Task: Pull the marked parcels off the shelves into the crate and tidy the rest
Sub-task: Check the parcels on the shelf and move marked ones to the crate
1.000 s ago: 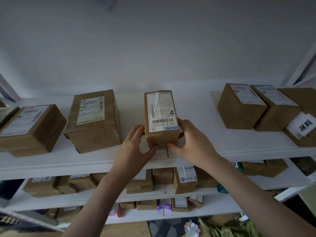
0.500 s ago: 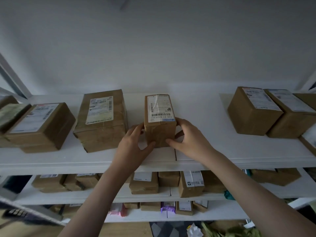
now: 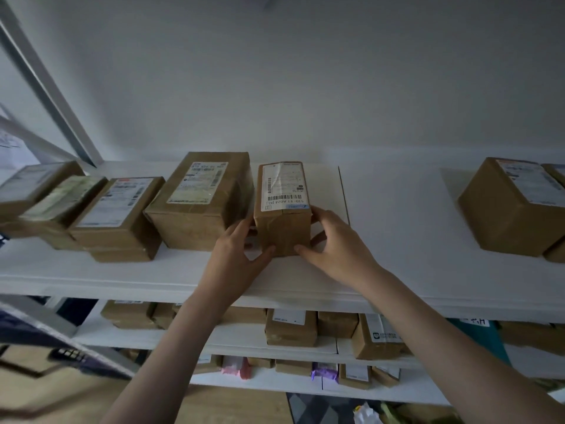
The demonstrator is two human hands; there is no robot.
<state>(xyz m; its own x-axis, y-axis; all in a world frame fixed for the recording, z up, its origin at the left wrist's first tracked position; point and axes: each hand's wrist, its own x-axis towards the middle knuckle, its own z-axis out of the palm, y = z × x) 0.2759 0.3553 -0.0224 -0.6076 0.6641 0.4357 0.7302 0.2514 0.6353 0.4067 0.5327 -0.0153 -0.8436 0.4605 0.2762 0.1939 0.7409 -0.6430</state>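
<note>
A narrow brown parcel (image 3: pixel 282 209) with a white barcode label on top stands on the top white shelf (image 3: pixel 397 264), close beside a larger brown parcel (image 3: pixel 200 203) to its left. My left hand (image 3: pixel 237 258) holds the narrow parcel's left side, thumb on its front face. My right hand (image 3: pixel 333 246) holds its right side, with the thumb on the front lower edge. Both hands grip the parcel between them. No crate is in view.
Several more labelled parcels (image 3: pixel 116 215) line the top shelf at the left, and a brown box (image 3: pixel 513 209) sits at the far right. Lower shelves (image 3: pixel 275 344) hold several small parcels. A slanted metal frame bar (image 3: pixel 49 87) rises at the left.
The narrow parcel has slid left along the shelf, with both hands still on it, until it is nearly against the larger parcel. The view has shifted left too.
</note>
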